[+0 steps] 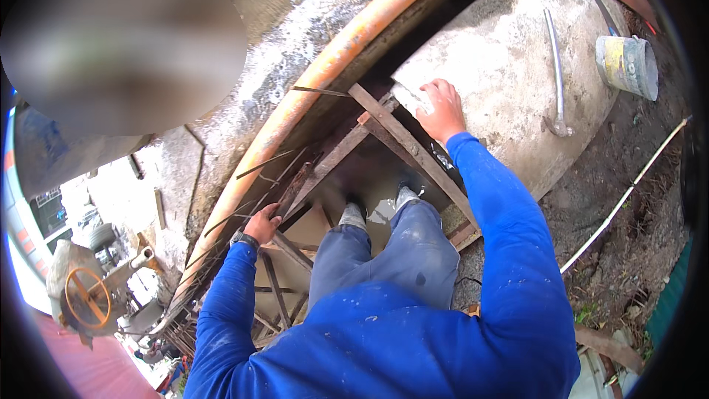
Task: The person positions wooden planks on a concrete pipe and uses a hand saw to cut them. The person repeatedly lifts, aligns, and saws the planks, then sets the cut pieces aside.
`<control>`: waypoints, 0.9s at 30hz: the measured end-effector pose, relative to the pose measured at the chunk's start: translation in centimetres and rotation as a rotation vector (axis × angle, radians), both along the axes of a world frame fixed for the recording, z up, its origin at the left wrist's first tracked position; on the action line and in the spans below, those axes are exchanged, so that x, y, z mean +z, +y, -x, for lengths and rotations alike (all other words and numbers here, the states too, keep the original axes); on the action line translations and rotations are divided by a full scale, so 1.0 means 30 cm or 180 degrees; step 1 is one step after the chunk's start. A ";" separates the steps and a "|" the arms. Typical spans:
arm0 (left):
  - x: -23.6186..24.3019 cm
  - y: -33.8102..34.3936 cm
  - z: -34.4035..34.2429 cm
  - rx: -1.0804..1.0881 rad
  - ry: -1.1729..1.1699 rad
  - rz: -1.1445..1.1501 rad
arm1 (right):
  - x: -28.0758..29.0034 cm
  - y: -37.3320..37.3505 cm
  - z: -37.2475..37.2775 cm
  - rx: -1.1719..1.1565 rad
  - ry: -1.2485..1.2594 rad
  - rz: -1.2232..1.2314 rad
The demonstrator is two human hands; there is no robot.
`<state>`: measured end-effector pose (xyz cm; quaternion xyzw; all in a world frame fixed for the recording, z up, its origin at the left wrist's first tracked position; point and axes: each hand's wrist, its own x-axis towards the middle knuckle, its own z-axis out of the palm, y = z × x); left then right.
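My right hand (pixel 443 109) rests at the edge of a pale concrete slab (pixel 509 96), its fingers apart and nothing held. Lower on the left, my left hand (pixel 262 226), with a dark band at its wrist, curls at a dark wooden bar (pixel 295 186); its grip is partly hidden. Between my hands, a frame of brown beams (pixel 413 149) spans a pit. Below it lies murky brown water (pixel 377 177), where my boots (pixel 353 214) stand.
A rusty orange pipe (pixel 310 89) curves along the pit's left side, with thin rods beside it. On the slab lie a metal-handled hammer (pixel 555 77) and a stained bucket (pixel 628 66). A white pole (pixel 628 192) crosses the soil. An orange handwheel (pixel 87 298) stands far left.
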<state>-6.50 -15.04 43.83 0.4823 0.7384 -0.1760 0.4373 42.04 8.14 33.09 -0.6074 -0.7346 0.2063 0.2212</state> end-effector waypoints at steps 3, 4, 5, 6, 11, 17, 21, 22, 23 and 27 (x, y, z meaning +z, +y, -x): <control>0.096 -0.091 0.029 0.0021 -0.0031 -0.0067 | 0.114 -0.120 -0.078 0.0318 0.0048 -0.0052; 0.117 -0.112 0.023 0.0012 -0.0039 -0.0086 | 0.159 -0.171 -0.108 0.0497 0.0087 -0.0123; 0.144 -0.119 0.004 0.0078 0.0014 -0.0051 | 0.196 -0.229 -0.139 0.0667 0.0117 -0.0181; 0.178 -0.129 -0.018 0.0138 0.0060 0.0010 | 0.219 -0.292 -0.171 0.0713 0.0139 -0.0093; 0.252 -0.165 -0.073 0.0403 0.0171 0.0167 | 0.224 -0.637 -0.358 0.0500 -0.0187 0.1667; 0.230 -0.241 0.009 0.0143 -0.0057 -0.0132 | 0.144 -0.993 -0.480 0.0148 -0.0459 0.2805; 0.192 -0.327 0.108 -0.0092 -0.0135 -0.0307 | 0.160 -1.073 -0.403 -0.0314 0.0034 0.2566; 0.178 -0.356 0.138 -0.0118 -0.0174 -0.0399 | 0.173 -1.086 -0.369 -0.0385 0.0077 0.2466; 0.163 -0.381 0.173 -0.0233 -0.0214 -0.0510 | 0.186 -1.098 -0.330 -0.0439 0.0118 0.2366; 0.154 -0.496 0.255 -0.0022 -0.0449 -0.0804 | 0.246 -1.167 -0.193 -0.0383 0.0332 0.2298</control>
